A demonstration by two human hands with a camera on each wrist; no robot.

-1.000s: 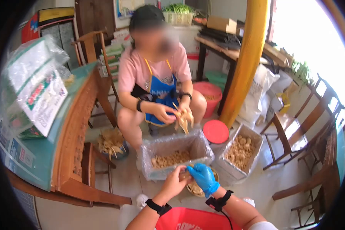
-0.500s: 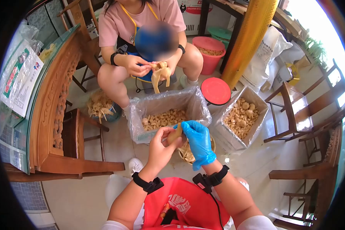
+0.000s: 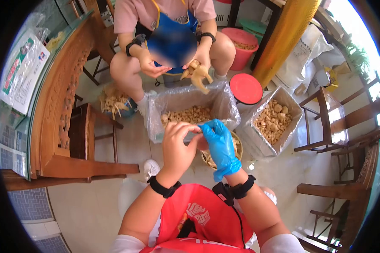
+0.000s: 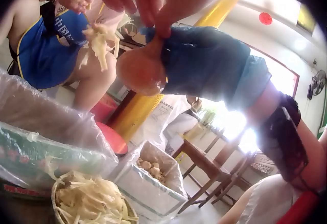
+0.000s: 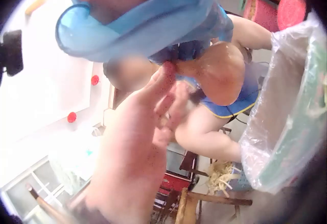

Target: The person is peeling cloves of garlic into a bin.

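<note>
A round, glossy, brownish garlic bulb [image 4: 143, 70] with a narrow neck hangs between my two hands. My bare left hand [image 3: 178, 145] pinches the neck between thumb and fingertips. Opposite it, my right hand [image 3: 219, 147], in a blue glove, has its fingers curled at the same neck, touching the left fingertips. Seen from the right wrist, the bulb [image 5: 222, 73] protrudes beyond the glove. In the head view the hands mostly hide it. Below them, a round basket [image 4: 56, 198] holds pale peelings [image 4: 89, 201].
A plastic-lined box [image 3: 156, 116] of pale cloves stands ahead, another lined box [image 3: 297, 109] of cloves and bulbs at right. Across from me sits a person handling a peeled bulb [image 3: 197, 76]. A red-lidded container [image 3: 246, 88] and wooden chairs [image 3: 325, 122] stand nearby.
The head view has tilted downward. The bulb, earlier showing between my hands, is now mostly hidden in the head view. The other person's left hand has moved right with their bulb.
</note>
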